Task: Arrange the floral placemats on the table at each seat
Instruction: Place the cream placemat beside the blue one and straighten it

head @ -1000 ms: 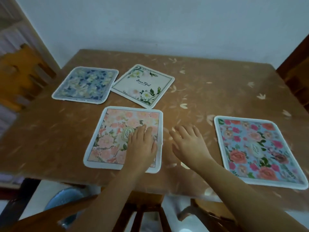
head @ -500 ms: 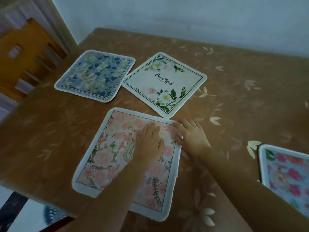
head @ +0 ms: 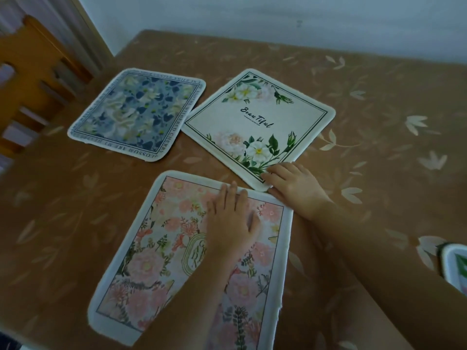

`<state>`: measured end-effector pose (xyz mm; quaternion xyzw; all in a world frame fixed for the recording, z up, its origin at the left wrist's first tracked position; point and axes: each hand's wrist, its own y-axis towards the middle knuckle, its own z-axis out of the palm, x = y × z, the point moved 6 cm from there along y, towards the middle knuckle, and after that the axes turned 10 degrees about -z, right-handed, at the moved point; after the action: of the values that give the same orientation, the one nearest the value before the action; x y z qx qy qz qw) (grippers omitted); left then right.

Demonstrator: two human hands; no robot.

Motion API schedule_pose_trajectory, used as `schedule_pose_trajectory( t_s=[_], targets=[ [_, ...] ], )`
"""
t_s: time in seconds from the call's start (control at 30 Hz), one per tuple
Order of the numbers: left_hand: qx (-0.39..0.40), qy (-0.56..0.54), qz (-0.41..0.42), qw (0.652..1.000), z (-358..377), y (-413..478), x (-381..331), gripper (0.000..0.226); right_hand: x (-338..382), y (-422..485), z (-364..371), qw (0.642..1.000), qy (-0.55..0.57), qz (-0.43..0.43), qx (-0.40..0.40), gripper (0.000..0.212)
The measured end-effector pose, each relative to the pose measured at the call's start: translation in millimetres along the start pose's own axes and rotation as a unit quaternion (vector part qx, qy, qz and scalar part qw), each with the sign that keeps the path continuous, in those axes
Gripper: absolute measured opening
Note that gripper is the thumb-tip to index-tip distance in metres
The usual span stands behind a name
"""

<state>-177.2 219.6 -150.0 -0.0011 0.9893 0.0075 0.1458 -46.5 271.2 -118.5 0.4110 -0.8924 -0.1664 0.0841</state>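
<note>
1. Your left hand lies flat, palm down and fingers together, on the upper part of the pink placemat. It pinches nothing; it only presses on the mat.
2. Your right hand rests with its fingers spread on the near corner of the cream placemat. The fingertips are on the mat's border; whether the thumb goes under the edge, you cannot tell.
3. The pink placemat lies nearest you, at about 6 o'clock on the surface, its long side running away from you and tilted slightly to the right. Its near edge reaches the front edge of the surface.
4. The cream placemat, printed with white flowers and the word "Beautiful", lies at about 12 o'clock from the pink one, turned like a diamond. Its near corner is just beside the pink mat's far right corner; whether they touch, you cannot tell.
5. The blue placemat lies at about 10 o'clock, just beside the cream one, with lettering around its border.
6. A fourth placemat shows only a corner at 3 o'clock, at the right edge of the view, well apart from the others.
7. A wooden chair stands at 9 o'clock, beyond the left side of the surface.
</note>
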Motion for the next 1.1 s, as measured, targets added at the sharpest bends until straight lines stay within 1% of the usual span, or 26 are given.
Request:
schedule_pose_trajectory(
  t_s=[0.13, 0.23, 0.33, 0.43, 0.53, 0.63, 0.73, 0.83, 0.93, 1.03, 1.1],
  targets=[
    [-0.005, 0.001, -0.003, 1.000, -0.2, -0.4, 1.0, 0.055, -1.4, 2.8, -0.8, 0.998, 0.025, -0.046, 0.020, 0.026],
    [-0.007, -0.009, -0.004, 1.000, 0.1, -0.2, 1.9, 0.056, -1.7, 5.1, -1.6, 0.997, 0.037, -0.055, 0.026, 0.023],
    [-0.013, -0.015, -0.006, 1.000, -1.0, -0.7, 1.2, 0.056, -1.9, 9.7, -2.6, 0.997, 0.045, -0.053, 0.016, 0.015],
    [-0.018, -0.017, -0.004, 1.000, -3.1, -0.3, 0.6, 0.056, -5.2, 16.4, -1.3, 0.998, 0.068, -0.016, -0.001, 0.017],
    [-0.022, -0.017, 0.000, 1.000, -4.0, -0.4, 0.6, 0.058, -6.2, 17.2, 1.0, 0.993, 0.119, 0.015, -0.011, 0.017],
    [-0.019, -0.012, 0.001, 1.000, -2.7, -0.6, 1.2, 0.052, -11.8, 15.8, -2.6, 0.985, 0.165, 0.050, -0.014, 0.016],
    [-0.005, -0.003, 0.010, 1.000, -1.8, -1.6, -1.4, 0.046, -22.6, 7.3, -14.8, 0.981, 0.172, 0.084, -0.009, 0.014],
    [-0.004, -0.008, 0.034, 0.999, -7.7, -4.9, -7.1, 0.042, -37.7, -26.1, -37.8, 0.980, 0.162, 0.113, -0.016, 0.015],
    [-0.017, -0.015, 0.051, 0.998, -11.8, -9.1, -17.6, 0.046, -53.7, -77.7, -66.3, 0.973, 0.153, 0.172, -0.024, 0.018],
    [-0.011, -0.038, 0.067, 0.997, -7.7, -20.5, -51.4, 0.054, -65.3, -130.4, -93.2, 0.960, 0.141, 0.240, -0.024, 0.020],
    [-0.010, -0.030, 0.100, 0.994, -0.2, -32.5, -85.0, 0.053, -70.8, -163.2, -110.0, 0.952, 0.128, 0.279, -0.013, 0.020]
  ],
)
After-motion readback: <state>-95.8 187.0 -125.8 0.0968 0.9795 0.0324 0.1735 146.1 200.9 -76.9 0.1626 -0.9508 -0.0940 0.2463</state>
